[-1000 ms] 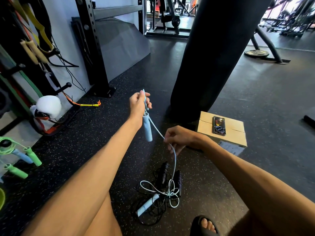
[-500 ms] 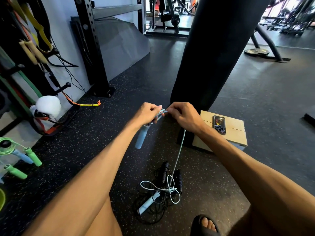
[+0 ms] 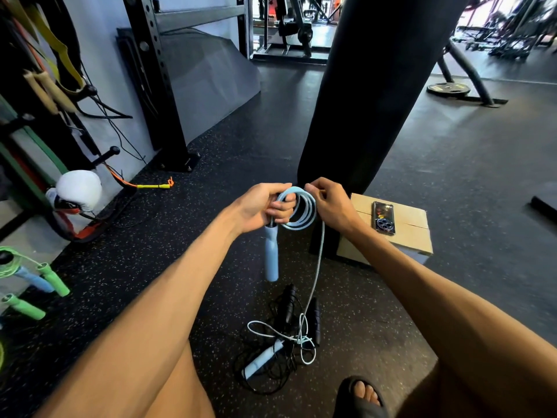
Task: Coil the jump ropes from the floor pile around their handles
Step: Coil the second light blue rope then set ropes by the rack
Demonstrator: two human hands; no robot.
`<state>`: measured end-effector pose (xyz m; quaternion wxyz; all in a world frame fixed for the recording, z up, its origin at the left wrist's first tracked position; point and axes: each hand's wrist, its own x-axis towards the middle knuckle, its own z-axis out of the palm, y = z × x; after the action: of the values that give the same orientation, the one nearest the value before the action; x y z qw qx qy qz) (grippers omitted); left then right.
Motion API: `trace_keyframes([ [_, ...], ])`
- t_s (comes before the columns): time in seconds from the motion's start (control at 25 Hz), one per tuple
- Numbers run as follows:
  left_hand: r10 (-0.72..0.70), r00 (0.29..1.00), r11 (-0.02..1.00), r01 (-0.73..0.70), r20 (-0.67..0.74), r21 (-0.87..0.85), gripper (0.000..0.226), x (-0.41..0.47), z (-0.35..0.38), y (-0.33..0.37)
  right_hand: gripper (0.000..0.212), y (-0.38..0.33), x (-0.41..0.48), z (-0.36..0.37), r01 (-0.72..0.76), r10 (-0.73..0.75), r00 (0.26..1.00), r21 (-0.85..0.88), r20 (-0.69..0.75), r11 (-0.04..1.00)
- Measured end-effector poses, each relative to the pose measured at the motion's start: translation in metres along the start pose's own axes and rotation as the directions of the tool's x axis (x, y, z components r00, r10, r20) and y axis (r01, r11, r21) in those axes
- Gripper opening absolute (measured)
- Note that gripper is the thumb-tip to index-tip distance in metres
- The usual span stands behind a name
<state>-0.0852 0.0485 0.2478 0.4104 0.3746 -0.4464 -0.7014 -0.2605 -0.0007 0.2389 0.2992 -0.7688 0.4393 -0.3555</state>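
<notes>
Left hand (image 3: 259,206) and right hand (image 3: 331,206) grip 1 blue rope (image 3: 271,260).

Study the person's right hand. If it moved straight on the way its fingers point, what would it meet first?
Probably the light blue rope coil, which the right hand pinches at the top. Just beyond are the fingers of the left hand, gripping the coil. Depth is unclear.

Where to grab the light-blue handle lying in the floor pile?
Mid-barrel of the handle, nearer its free lower-left end, coming from above, grasp across its length. It lies flat and diagonal; its upper-right end carries the cord and sits in the black jump rope tangle.
</notes>
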Motion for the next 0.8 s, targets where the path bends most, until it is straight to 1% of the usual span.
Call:
trace_keyframes([
  [0.04,0.024,1.000,0.998,-0.025,-0.016,-0.058,0.038,-0.001,0.000,0.001,0.020,0.000,-0.002,0.004,-0.037,0.035,0.999,0.037,0.039,0.999],
  [0.08,0.053,0.998,0.992,-0.057,-0.040,-0.112,0.038,-0.002,0.001,0.003,0.018,0.000,-0.004,0.006,-0.095,0.084,0.991,0.096,0.108,0.991],
  [0.12,0.081,0.994,0.983,-0.092,-0.070,-0.160,0.037,-0.002,0.001,0.004,0.016,0.000,-0.006,0.007,-0.176,0.142,0.967,0.151,0.213,0.973],
  [0.16,0.108,0.990,0.971,-0.125,-0.095,-0.202,0.037,-0.002,0.000,0.005,0.014,0.000,-0.009,0.006,-0.267,0.200,0.918,0.160,0.343,0.950],
  [0.2,0.132,0.985,0.958,-0.156,-0.115,-0.239,0.036,-0.002,-0.001,0.006,0.013,0.001,-0.014,0.006,-0.333,0.248,0.848,0.109,0.468,0.937],
  [0.24,0.153,0.979,0.944,-0.184,-0.133,-0.274,0.036,-0.003,-0.002,0.007,0.010,0.003,-0.019,0.007,-0.353,0.281,0.777,0.020,0.564,0.936],
  [0.28,0.168,0.973,0.929,-0.210,-0.157,-0.306,0.037,-0.002,-0.002,0.008,0.006,0.005,-0.024,0.009,-0.345,0.301,0.718,-0.056,0.628,0.937],
  [0.32,0.179,0.965,0.916,-0.234,-0.191,-0.327,0.037,-0.002,-0.003,0.009,0.003,0.005,-0.028,0.012,-0.339,0.313,0.684,-0.093,0.659,0.936],
  [0.36,0.187,0.952,0.907,-0.263,-0.244,-0.330,0.039,0.000,-0.003,0.010,0.003,0.004,-0.030,0.013,-0.348,0.318,0.680,-0.091,0.661,0.933],
  [0.4,0.197,0.930,0.898,-0.298,-0.311,-0.322,0.040,0.001,-0.004,0.011,0.006,0.001,-0.030,0.012,-0.371,0.324,0.695,-0.065,0.642,0.926],
  [0.48,0.219,0.855,0.875,-0.385,-0.469,-0.294,0.040,0.005,-0.009,0.011,0.015,-0.007,-0.026,0.005,-0.420,0.326,0.745,0.030,0.582,0.907],
  [0.52,0.224,0.812,0.859,-0.426,-0.539,-0.284,0.040,0.007,-0.014,0.011,0.019,-0.011,-0.023,0.001,-0.416,0.312,0.770,0.068,0.556,0.907],
  [0.56,0.226,0.775,0.843,-0.459,-0.590,-0.280,0.040,0.009,-0.017,0.011,0.022,-0.015,-0.021,-0.002,-0.393,0.291,0.795,0.086,0.533,0.916],
  [0.64,0.222,0.719,0.822,-0.501,-0.658,-0.271,0.040,0.010,-0.019,0.011,0.028,-0.022,-0.017,-0.003,-0.299,0.229,0.846,0.073,0.481,0.952],
  [0.72,0.221,0.684,0.816,-0.520,-0.695,-0.252,0.040,0.010,-0.017,0.012,0.030,-0.027,-0.015,0.001,-0.198,0.157,0.886,0.050,0.437,0.979],
  [0.8,0.238,0.660,0.824,-0.526,-0.712,-0.212,0.039,0.010,-0.013,0.012,0.029,-0.031,-0.013,0.001,-0.105,0.090,0.903,0.011,0.421,0.994],
])
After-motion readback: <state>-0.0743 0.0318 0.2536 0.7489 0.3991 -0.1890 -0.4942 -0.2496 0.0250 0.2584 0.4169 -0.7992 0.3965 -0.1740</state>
